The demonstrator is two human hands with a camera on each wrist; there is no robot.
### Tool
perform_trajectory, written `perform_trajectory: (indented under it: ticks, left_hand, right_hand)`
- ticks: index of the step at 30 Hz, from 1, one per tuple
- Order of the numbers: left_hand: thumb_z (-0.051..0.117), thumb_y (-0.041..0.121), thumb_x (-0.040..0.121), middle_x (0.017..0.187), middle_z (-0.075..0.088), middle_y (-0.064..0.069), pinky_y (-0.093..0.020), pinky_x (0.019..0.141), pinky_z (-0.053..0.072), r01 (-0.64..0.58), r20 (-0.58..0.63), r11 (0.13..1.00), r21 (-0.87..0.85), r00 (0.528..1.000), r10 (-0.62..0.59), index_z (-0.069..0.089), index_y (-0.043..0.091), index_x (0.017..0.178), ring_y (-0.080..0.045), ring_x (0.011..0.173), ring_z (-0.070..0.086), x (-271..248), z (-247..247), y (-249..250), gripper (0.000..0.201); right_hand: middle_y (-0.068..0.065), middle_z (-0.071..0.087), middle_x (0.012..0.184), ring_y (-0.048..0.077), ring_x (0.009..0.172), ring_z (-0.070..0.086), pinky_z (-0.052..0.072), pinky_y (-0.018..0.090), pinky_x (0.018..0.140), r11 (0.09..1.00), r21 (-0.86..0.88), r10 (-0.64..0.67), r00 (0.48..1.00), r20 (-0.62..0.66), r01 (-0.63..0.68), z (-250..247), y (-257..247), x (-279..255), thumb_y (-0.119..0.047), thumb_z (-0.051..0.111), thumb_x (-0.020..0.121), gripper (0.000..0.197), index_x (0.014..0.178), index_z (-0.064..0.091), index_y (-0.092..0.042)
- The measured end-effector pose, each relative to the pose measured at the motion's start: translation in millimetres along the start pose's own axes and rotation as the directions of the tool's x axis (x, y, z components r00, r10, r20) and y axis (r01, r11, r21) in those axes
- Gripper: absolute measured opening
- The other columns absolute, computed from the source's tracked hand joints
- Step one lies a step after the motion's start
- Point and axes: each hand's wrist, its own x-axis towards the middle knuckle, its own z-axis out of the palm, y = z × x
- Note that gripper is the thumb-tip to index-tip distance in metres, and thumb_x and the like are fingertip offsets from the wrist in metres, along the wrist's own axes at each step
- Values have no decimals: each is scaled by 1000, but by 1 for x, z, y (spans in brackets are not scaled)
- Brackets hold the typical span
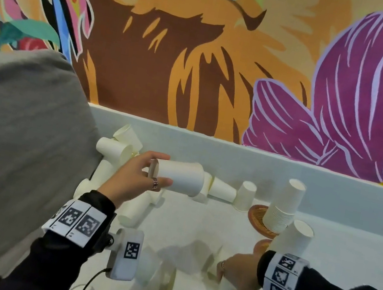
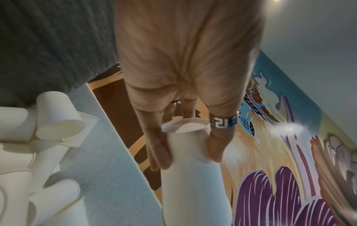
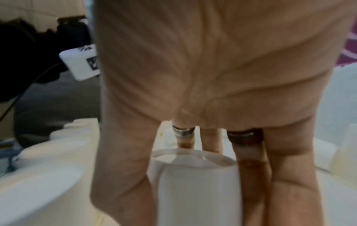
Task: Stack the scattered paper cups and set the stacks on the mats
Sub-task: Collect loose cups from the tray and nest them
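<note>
Head view: white table (image 1: pixel 196 225), cups strewn, mural wall (image 1: pixel 200 57) behind; both hands (image 1: pixel 131 180) (image 1: pixel 240 268) each grip cup.

No legible text anywhere.

cup stack (image 1: pixel 282 207) on mat (image 1: pixel 256 216), right

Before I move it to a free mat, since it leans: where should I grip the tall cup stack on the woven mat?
Grip the tall cup stack low around its ribbed band of rims, from the near side. It stands upside down, tilted, wide end on the woven mat; a loose cup crowds its left.
</note>
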Motion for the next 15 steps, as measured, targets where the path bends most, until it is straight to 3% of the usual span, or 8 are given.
perform_trajectory:
  ticks: [3,5,8,11,13,15]
  left_hand:
    - [72,5,79,112,56,-4,-35,80,58,-19,-10,999,-38,1000,18,57,24,113,-18,88,63,-5,-7,0,42]
    - [73,4,78,113,56,-5,-32,78,59,-32,-29,997,-69,999,30,58,27,109,-21,90,65,-6,-13,1,41]
    - [73,6,78,117,56,-7,-29,76,59,-37,-45,991,-126,998,32,59,32,106,-24,96,66,-5,-21,0,41]
    - [73,6,78,119,57,-11,-27,74,59,-33,-27,988,-153,999,29,59,31,106,-24,98,65,-5,-24,-1,40]
    - [76,6,76,119,57,-14,-27,73,59,-19,-4,982,-188,1000,19,60,28,108,-24,99,65,-6,-23,-2,42]
    - [76,6,76,119,58,-16,-30,75,59,-12,15,972,-235,1000,15,61,26,109,-26,101,64,-6,-20,-2,41]
  right_hand:
    - [9,51,132,26,119,49,39,33,100,986,165,8,982,-187,23,-14,16,-15,-24,67,83,56,132,41,-15]
    - [0,52,128,19,115,50,42,29,98,946,317,57,924,-378,72,-29,32,-35,-26,68,81,54,129,43,-25]
    - [-2,56,113,17,99,56,50,26,84,828,487,150,728,-669,277,-53,48,-59,-22,72,77,49,118,46,-31]
    - [-3,55,109,14,94,56,51,19,75,664,542,263,517,-814,515,-72,49,-71,-12,72,78,50,118,46,-24]
    - [-2,56,108,14,93,57,52,19,74,510,566,352,443,-824,648,-81,43,-70,-8,70,80,49,119,43,-22]
    - [3,58,108,14,92,58,51,22,76,361,564,429,405,-808,743,-87,36,-64,-6,68,81,48,120,43,-18]
